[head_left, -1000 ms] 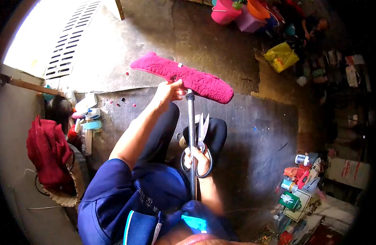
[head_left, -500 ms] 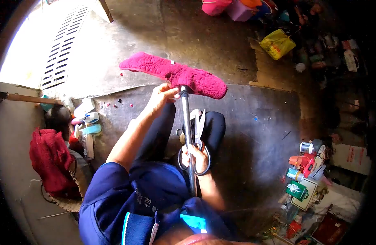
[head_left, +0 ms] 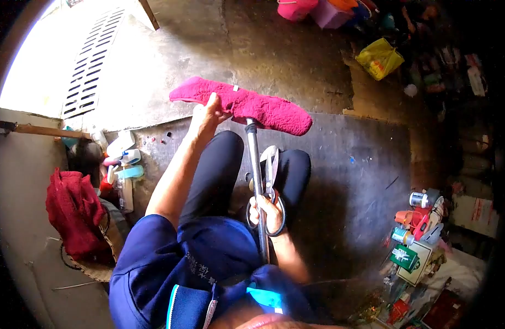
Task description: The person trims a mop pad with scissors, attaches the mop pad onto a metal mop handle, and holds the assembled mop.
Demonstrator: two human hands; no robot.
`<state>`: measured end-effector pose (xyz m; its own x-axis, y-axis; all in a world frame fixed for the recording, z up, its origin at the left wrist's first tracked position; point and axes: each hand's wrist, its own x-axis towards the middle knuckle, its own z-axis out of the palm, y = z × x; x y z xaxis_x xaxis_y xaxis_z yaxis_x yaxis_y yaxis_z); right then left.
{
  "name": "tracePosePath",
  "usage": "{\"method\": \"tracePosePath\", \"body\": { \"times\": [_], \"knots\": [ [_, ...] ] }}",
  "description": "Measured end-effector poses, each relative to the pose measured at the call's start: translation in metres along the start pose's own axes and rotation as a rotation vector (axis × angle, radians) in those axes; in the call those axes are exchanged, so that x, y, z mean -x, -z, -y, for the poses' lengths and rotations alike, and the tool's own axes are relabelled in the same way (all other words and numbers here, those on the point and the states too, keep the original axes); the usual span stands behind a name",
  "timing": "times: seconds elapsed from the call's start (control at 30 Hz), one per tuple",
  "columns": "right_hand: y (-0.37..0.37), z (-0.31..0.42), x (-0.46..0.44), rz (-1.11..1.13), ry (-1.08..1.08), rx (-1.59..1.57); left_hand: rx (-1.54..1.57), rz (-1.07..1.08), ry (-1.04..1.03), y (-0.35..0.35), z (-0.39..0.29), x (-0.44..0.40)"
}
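Observation:
A flat mop with a fuzzy pink cloth head (head_left: 274, 113) is held out in front of me, its metal pole (head_left: 254, 159) running back toward my body. My left hand (head_left: 207, 116) pinches the lower edge of the pink cloth, left of the pole joint, with the thumb on top; the fingers behind are partly hidden. Wrapped round the pole lower down is my right hand (head_left: 270, 213), which also holds large scissors (head_left: 272, 167) through their black loop handles. The scissor blades point away from me, alongside the pole above my right knee.
At left, dark red cloth (head_left: 77, 214) lies over a wicker basket (head_left: 116, 233), near several bottles (head_left: 122, 143). Bottles and boxes, including a green box (head_left: 404, 257), crowd the right side. A pink bucket (head_left: 296, 7) and yellow bag (head_left: 379, 59) stand farther off. A floor grate (head_left: 93, 63) lies at upper left.
My left hand has moved from the pole joint leftward and up onto the mop head's cloth. The right hand keeps the pole and scissors. The whole view has shifted slightly.

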<state>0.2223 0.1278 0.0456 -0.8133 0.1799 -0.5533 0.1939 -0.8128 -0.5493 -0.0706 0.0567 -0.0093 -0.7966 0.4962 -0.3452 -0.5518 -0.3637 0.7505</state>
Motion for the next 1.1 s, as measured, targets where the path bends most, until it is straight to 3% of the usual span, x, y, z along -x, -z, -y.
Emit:
{"method": "tracePosePath", "body": {
  "times": [0.37, 0.53, 0.63, 0.67, 0.7, 0.77, 0.9, 0.93, 1.1],
  "knots": [
    [0.008, -0.006, -0.002, 0.002, 0.005, -0.013, -0.190, 0.156, 0.003, -0.011, 0.008, 0.014],
    [0.007, -0.004, -0.001, -0.012, -0.003, -0.013, -0.529, 0.134, 0.106, 0.005, 0.013, 0.005],
    [0.002, -0.003, 0.001, -0.041, -0.018, 0.014, -0.128, 0.136, 0.129, -0.008, 0.018, 0.001],
    [-0.002, -0.003, 0.002, -0.047, -0.026, 0.002, 0.153, 0.169, 0.186, -0.022, 0.010, 0.010],
    [-0.002, -0.005, 0.002, -0.028, -0.019, 0.041, 0.289, 0.121, 0.118, -0.043, -0.005, 0.019],
    [-0.009, -0.007, 0.003, -0.040, -0.037, 0.088, 0.390, -0.049, 0.029, -0.020, 0.016, -0.010],
    [-0.009, -0.007, 0.000, -0.072, -0.060, 0.160, 0.264, -0.133, 0.163, -0.030, 0.026, 0.001],
    [-0.008, -0.007, 0.000, -0.078, -0.044, 0.183, 0.299, -0.048, 0.240, -0.022, 0.035, -0.003],
    [-0.014, -0.005, 0.002, -0.144, -0.010, 0.169, 0.267, -0.017, 0.301, -0.015, 0.055, -0.010]
  ]
}}
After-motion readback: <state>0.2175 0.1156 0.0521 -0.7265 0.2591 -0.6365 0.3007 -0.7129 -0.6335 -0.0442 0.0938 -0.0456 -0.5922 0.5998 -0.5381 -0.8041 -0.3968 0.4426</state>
